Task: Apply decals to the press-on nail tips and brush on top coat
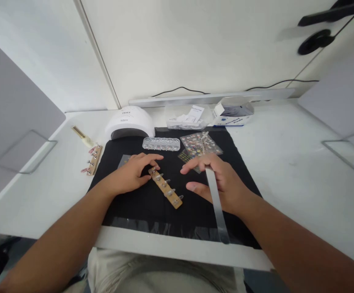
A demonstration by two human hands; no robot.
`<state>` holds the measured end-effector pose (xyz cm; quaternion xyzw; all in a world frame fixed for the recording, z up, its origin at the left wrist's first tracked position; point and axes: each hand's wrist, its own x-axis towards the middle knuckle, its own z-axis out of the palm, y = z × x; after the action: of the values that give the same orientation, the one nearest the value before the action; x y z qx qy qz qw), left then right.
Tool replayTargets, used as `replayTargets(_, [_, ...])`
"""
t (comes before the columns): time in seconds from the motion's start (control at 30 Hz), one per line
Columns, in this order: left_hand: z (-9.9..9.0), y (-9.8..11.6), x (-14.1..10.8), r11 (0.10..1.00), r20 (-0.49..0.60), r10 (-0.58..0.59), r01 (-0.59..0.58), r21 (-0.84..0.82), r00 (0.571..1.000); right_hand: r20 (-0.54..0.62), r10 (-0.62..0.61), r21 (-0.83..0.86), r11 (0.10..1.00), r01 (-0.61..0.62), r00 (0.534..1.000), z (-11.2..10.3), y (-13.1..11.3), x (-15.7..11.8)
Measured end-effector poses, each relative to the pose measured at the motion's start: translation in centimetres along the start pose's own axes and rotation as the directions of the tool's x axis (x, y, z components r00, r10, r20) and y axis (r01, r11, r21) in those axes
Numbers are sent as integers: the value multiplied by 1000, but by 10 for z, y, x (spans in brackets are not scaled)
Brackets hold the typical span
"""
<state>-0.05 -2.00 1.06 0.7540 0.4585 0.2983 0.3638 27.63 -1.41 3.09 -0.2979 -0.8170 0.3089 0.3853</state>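
A wooden nail-tip stand (165, 188) lies slantwise on the black mat (164, 219), with several clear nail tips along it. My left hand (130, 173) is at its far left end, thumb and a finger against that end while the index finger stretches past. In my right hand (222, 183) there is a long flat grey nail file (216, 203), its rounded end pointing down toward the table's front edge. The thumb and index finger of that hand are apart, over the mat right of the stand. Patterned sticker sheets (195, 142) lie just beyond it.
A white nail lamp (130, 122) stands at the back left. A clear case of rhinestones (161, 144) lies before it. Behind are a plastic bin (189, 120) and an alcohol-pad box (233, 114). At left lie another wooden stand (94, 160) and a gold-handled brush (83, 136).
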Motion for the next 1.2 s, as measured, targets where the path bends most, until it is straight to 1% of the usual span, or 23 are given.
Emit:
replayTargets(0.07, [-1, 3, -2, 998, -63, 4, -7, -58, 998, 5, -32, -59, 998, 33, 999, -4, -8, -3])
replayTargets(0.1, [-1, 5, -4, 996, -103, 2, -12, -92, 995, 12, -68, -104, 992, 69, 998, -8, -11, -5])
replayTargets(0.2, [-1, 14, -11, 976, -246, -31, -24, -217, 969, 90, -181, -229, 953, 197, 979, -18, -16, -6])
replayTargets(0.27, [4, 23, -16, 945, -314, -93, -16, -326, 945, 154, -227, -224, 940, 258, 962, -24, -17, -1])
replayTargets(0.3, [7, 28, -19, 922, -324, -134, -2, -387, 936, 169, -246, -199, 940, 278, 954, -26, -16, 2])
replayTargets(0.33, [11, 34, -20, 892, -310, -181, 24, -451, 933, 174, -260, -169, 942, 289, 950, -27, -16, 7])
replayTargets(0.4, [18, 46, -23, 820, -265, -257, 65, -568, 929, 143, -274, -112, 950, 290, 951, -26, -12, 15])
replayTargets(0.53, [28, 65, -25, 690, -184, -355, 124, -714, 916, 47, -287, -58, 955, 289, 957, -12, 6, 20])
replayTargets(0.63, [31, 67, -24, 635, -157, -406, 154, -757, 900, 64, -306, -31, 951, 309, 950, -1, 24, 13])
replayTargets(0.73, [34, 63, -24, 616, -143, -442, 183, -766, 886, 106, -327, 2, 944, 329, 939, 5, 36, 5])
replayTargets(0.8, [36, 63, -24, 628, -139, -449, 201, -751, 883, 130, -373, -11, 926, 377, 919, 7, 40, 3])
replayTargets(0.83, [36, 64, -24, 652, -144, -445, 210, -729, 884, 149, -401, -26, 912, 409, 904, 7, 42, 2])
replayTargets(0.9, [37, 68, -25, 733, -168, -418, 222, -643, 893, 197, -446, -52, 885, 464, 873, 7, 42, 3])
replayTargets(1.0, [36, 76, -24, 859, -189, -350, 234, -456, 917, 270, -448, -50, 878, 477, 852, 6, 42, 3])
replayTargets(1.07, [35, 78, -23, 901, -178, -318, 238, -363, 931, 274, -458, -22, 876, 482, 846, 5, 42, 4])
replayTargets(1.2, [35, 76, -24, 932, -151, -306, 264, -247, 940, 245, -493, 55, 867, 496, 835, 7, 48, 6])
